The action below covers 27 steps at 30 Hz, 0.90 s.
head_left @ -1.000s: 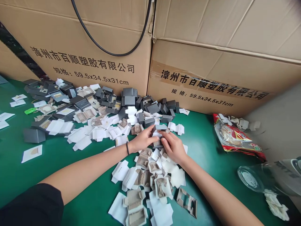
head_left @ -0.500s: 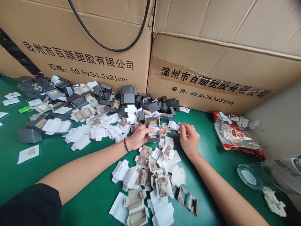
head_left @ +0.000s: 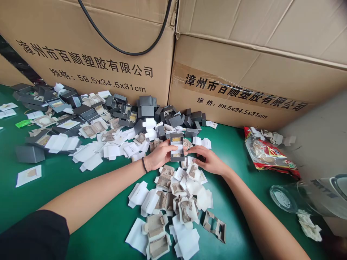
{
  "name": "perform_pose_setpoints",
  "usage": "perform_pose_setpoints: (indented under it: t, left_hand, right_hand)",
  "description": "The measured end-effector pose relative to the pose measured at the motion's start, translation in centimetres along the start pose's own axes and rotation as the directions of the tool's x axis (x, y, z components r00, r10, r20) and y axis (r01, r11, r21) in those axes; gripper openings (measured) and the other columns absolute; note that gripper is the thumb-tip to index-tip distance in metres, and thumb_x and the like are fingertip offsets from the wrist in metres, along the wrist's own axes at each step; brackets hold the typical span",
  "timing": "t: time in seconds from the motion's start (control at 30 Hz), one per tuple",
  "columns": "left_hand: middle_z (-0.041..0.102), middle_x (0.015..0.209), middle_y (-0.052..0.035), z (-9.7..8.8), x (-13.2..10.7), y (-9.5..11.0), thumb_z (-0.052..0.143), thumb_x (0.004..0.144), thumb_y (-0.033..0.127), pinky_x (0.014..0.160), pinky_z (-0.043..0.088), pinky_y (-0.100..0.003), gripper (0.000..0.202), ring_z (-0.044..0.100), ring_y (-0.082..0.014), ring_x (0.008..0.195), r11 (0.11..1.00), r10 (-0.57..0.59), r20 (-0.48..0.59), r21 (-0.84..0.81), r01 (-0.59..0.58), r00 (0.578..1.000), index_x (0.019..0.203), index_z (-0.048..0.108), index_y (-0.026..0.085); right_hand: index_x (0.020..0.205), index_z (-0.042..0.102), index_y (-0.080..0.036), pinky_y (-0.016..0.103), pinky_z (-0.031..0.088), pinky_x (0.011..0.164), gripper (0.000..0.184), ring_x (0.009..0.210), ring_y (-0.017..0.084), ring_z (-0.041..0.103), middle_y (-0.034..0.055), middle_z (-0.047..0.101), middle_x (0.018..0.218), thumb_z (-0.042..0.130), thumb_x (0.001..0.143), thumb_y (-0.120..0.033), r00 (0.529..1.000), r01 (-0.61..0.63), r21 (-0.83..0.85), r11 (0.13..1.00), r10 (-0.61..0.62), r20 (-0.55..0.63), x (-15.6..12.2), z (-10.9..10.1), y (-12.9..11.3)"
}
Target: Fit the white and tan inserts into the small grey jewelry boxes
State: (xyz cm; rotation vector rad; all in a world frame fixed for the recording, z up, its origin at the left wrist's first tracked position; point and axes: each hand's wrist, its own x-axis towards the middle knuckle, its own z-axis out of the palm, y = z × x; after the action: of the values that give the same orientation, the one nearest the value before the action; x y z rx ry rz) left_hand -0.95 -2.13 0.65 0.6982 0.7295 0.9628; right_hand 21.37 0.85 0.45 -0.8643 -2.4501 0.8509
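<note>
My left hand (head_left: 159, 156) grips a small dark grey box (head_left: 177, 147), open, with a white insert and a yellowish pad inside. My right hand (head_left: 208, 161) lies just right of the box, fingers stretched toward it and resting low over the white paper pieces (head_left: 195, 190) and beige cardboard inserts (head_left: 165, 178) on the green table (head_left: 238, 169). I see nothing held in its fingers. Behind the hands lies a heap of dark grey boxes (head_left: 148, 112) and lids, mixed with white cards.
Two large printed cartons (head_left: 233, 72) wall off the back, with a black cable (head_left: 127, 50) hanging over the left one. A red snack bag (head_left: 267, 153) lies at the right, a clear glass jar (head_left: 298, 196) on its side at the right edge, crumpled paper (head_left: 307, 225) beside it.
The box in my left hand was closed a second ago and now stands open. My right hand pulled away to the right, then came back down beside the box.
</note>
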Motion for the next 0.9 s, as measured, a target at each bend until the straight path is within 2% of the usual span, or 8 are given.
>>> perform_pose_setpoints:
  t: [0.13, 0.3, 0.37, 0.47, 0.57, 0.67, 0.8, 0.9]
  left_hand:
    - [0.064, 0.113, -0.0112, 0.0, 0.1, -0.1, 0.056, 0.079, 0.017, 0.086, 0.049, -0.04, 0.039, 0.062, -0.023, 0.1, 1.0, -0.01, 0.035, -0.008, 0.011, 0.999, 0.118, 0.051, 0.016]
    - [0.064, 0.112, -0.0109, 0.0, 0.2, -0.1, 0.055, 0.08, 0.02, 0.084, 0.05, -0.038, 0.036, 0.062, -0.0227, 0.099, 1.0, -0.012, 0.01, 0.0, 0.013, 1.0, 0.116, 0.053, 0.017]
    - [0.063, 0.113, -0.0105, 0.0, 0.2, -0.1, 0.054, 0.081, 0.021, 0.082, 0.05, -0.037, 0.036, 0.062, -0.0223, 0.099, 1.0, -0.017, 0.018, 0.015, 0.016, 1.0, 0.117, 0.052, 0.018]
    - [0.063, 0.114, -0.01, 0.1, 0.1, -0.1, 0.054, 0.082, 0.021, 0.081, 0.05, -0.037, 0.035, 0.061, -0.0217, 0.099, 0.999, -0.03, 0.027, 0.04, 0.029, 0.999, 0.117, 0.052, 0.019]
    - [0.062, 0.116, -0.0102, 0.1, 0.0, 0.0, 0.054, 0.082, 0.022, 0.082, 0.05, -0.037, 0.037, 0.061, -0.0218, 0.1, 0.997, -0.053, 0.049, 0.053, 0.05, 0.997, 0.119, 0.051, 0.02]
    - [0.062, 0.117, -0.0104, -0.1, 0.0, 0.1, 0.055, 0.082, 0.024, 0.082, 0.049, -0.037, 0.04, 0.061, -0.0218, 0.1, 0.996, -0.072, 0.084, 0.051, 0.068, 0.994, 0.121, 0.05, 0.02]
    - [0.063, 0.116, -0.011, -0.4, 0.3, 0.1, 0.052, 0.084, 0.028, 0.08, 0.048, -0.034, 0.039, 0.06, -0.0213, 0.1, 0.997, -0.082, 0.144, 0.014, 0.081, 0.986, 0.122, 0.05, 0.019]
    - [0.064, 0.112, -0.012, -0.6, 0.4, -0.1, 0.044, 0.086, 0.038, 0.081, 0.047, -0.034, 0.041, 0.06, -0.0229, 0.101, 0.988, -0.137, 0.243, -0.034, 0.149, 0.96, 0.121, 0.051, 0.017]
  right_hand:
    - [0.113, 0.059, -0.022, 0.024, 0.042, 0.06, 0.032, 0.065, 0.011, 0.046, 0.0028, 0.061, 0.09, 0.054, 0.082, -0.026, 0.994, -0.107, 0.118, 0.987, 0.106, 0.011, -0.2, 0.1, 0.4]
    - [0.113, 0.059, -0.022, 0.021, 0.039, 0.052, 0.038, 0.057, 0.007, 0.042, -0.0004, 0.056, 0.082, 0.061, 0.077, -0.033, 0.968, -0.18, 0.452, 0.873, 0.238, -0.074, -0.3, 0.4, 2.0]
    - [0.102, 0.063, -0.021, 0.022, 0.042, 0.055, 0.03, 0.06, 0.008, 0.046, 0.0004, 0.056, 0.084, 0.062, 0.076, -0.034, 0.923, -0.145, 0.56, 0.816, 0.316, -0.222, -0.2, 0.6, 2.5]
    - [0.086, 0.066, -0.02, 0.026, 0.047, 0.063, 0.02, 0.068, 0.009, 0.052, 0.0015, 0.056, 0.092, 0.067, 0.07, -0.032, 0.804, -0.037, 0.638, 0.769, 0.402, -0.438, 0.1, 1.1, 2.9]
    - [0.091, 0.067, -0.021, 0.027, 0.048, 0.061, 0.023, 0.062, 0.01, 0.053, 0.0003, 0.057, 0.08, 0.065, 0.07, -0.031, 0.734, -0.034, 0.65, 0.759, 0.461, -0.499, 0.3, 1.7, 2.5]
    - [0.099, 0.066, -0.019, 0.026, 0.046, 0.054, 0.028, 0.054, 0.011, 0.052, -0.0011, 0.056, 0.064, 0.058, 0.076, -0.034, 0.739, -0.074, 0.667, 0.742, 0.49, -0.463, 0.3, 2.3, 1.5]
    - [0.097, 0.064, -0.017, 0.027, 0.047, 0.054, 0.032, 0.063, 0.014, 0.059, 0.0049, 0.063, 0.077, 0.047, 0.083, -0.041, 0.751, -0.069, 0.671, 0.738, 0.481, -0.452, 0.3, 3.2, 0.3]
    - [0.101, 0.061, -0.019, 0.027, 0.048, 0.055, 0.029, 0.058, 0.012, 0.055, 0.0027, 0.061, 0.077, 0.051, 0.082, -0.038, 0.735, -0.077, 0.64, 0.764, 0.477, -0.482, 0.4, 3.8, -0.2]
